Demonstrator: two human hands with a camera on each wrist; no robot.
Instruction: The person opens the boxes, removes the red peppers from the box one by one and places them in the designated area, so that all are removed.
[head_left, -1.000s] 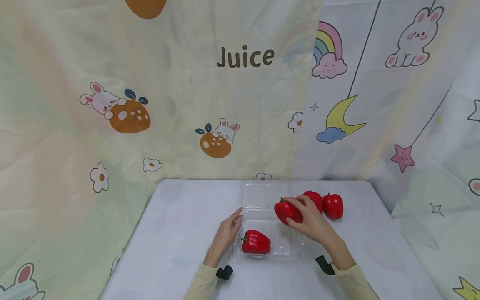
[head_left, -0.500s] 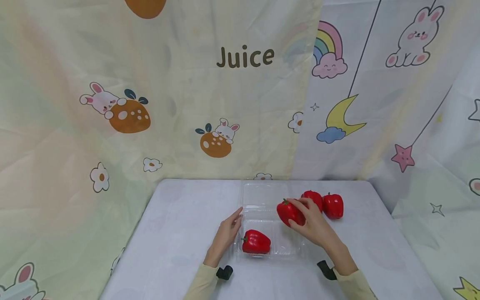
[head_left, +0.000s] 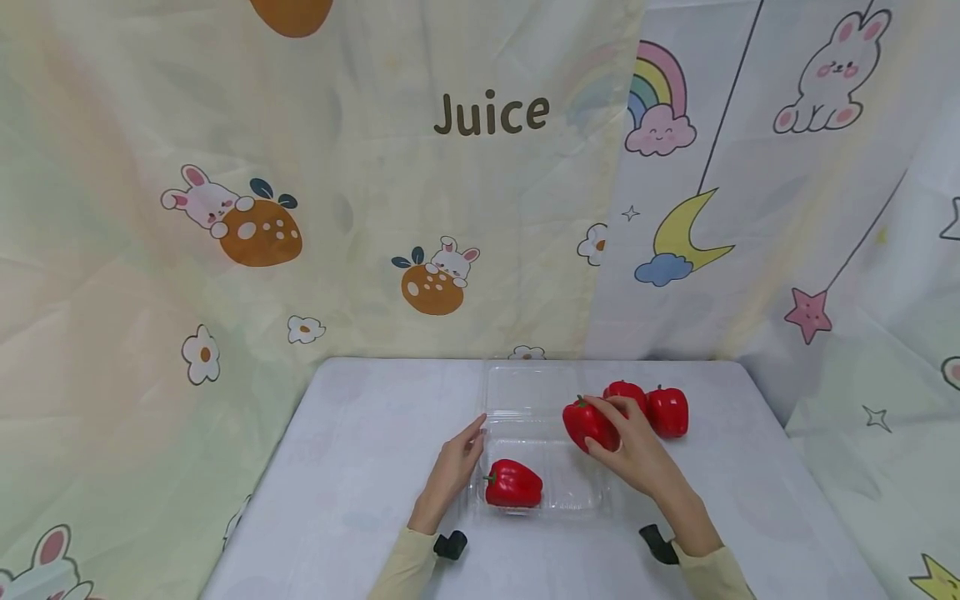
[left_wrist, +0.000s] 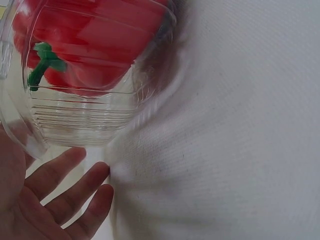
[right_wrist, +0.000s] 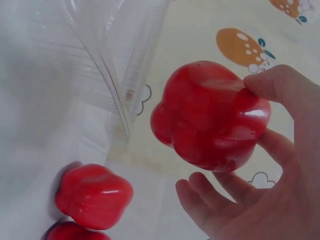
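Note:
My right hand [head_left: 637, 454] grips a red bell pepper [head_left: 587, 423] between thumb and fingers, above the right part of a clear plastic clamshell box [head_left: 573, 492]. The right wrist view shows this pepper's [right_wrist: 210, 120] lobed underside held off the table. Another red bell pepper [head_left: 513, 483] lies on its side in the front left of the box, its green stem [left_wrist: 45, 65] pointing left in the head view. At the box's left wall is my left hand [head_left: 450, 467], fingers extended and spread; whether all of them touch the plastic is unclear.
Two more red bell peppers stand behind my right hand, one partly covered [head_left: 626, 393] and one farther right [head_left: 667, 412]. The box's lid [head_left: 528, 390] lies folded open toward the back. A white cloth covers the table [head_left: 352, 450]; a printed curtain [head_left: 487, 208] hangs behind.
My right hand has moved slightly to the right with the bell pepper in its grip. The left hand, the box and the bell pepper inside it stay where they were.

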